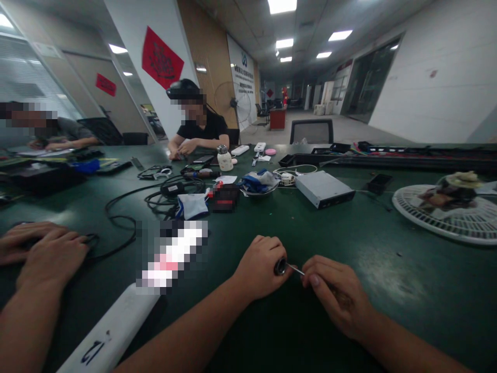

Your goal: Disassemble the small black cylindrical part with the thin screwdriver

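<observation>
My left hand (pixel 261 269) is closed round a small dark cylindrical part (pixel 280 266), whose round, shiny-rimmed end faces me. To its right, my right hand (pixel 337 292) pinches a thin tool with a metal shaft (pixel 296 269). The shaft's far end reaches the left fingers beside the cylinder; whether it touches the part I cannot tell. Most of the tool is hidden in my right palm, where something yellowish shows between the fingers. Both hands are just above the dark green table (pixel 295 331).
A white bar-shaped object (pixel 112 321) with a blurred-out top lies left of my forearm, beside another person's hands (pixel 54 254). Beyond are black cables (pixel 128 228), a bowl with blue-white cloth (pixel 259 182), a grey disc drive (pixel 325 187) and a white fan grille (pixel 427 220). Another person (pixel 200 124) sits opposite.
</observation>
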Motion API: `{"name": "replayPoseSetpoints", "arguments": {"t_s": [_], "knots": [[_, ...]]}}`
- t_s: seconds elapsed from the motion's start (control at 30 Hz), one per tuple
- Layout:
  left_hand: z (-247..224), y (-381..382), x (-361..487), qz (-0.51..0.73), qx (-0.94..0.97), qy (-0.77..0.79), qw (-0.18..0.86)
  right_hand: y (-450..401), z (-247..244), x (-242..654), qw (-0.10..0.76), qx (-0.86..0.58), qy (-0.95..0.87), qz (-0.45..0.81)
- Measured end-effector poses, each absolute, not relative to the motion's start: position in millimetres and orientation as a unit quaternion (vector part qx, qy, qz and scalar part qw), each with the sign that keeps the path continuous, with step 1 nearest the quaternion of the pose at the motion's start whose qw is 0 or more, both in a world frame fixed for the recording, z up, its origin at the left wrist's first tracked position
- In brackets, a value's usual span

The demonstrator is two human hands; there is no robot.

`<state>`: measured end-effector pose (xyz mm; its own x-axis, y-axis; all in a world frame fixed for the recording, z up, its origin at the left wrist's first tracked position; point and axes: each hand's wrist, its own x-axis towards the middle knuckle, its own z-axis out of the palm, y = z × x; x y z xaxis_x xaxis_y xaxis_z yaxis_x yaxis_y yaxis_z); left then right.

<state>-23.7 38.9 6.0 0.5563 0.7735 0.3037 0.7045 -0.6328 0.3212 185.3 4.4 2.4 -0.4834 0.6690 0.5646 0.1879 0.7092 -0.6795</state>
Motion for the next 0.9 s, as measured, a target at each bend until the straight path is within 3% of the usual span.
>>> {"name": "replayPoseSetpoints", "arguments": {"t_s": [0.9], "knots": [[4.5, 39.9, -23.5, 0.211, 0.88, 0.42, 0.075, 4.6, 5.5, 182.7, 0.446, -0.233, -0.815, 0.287]]}}
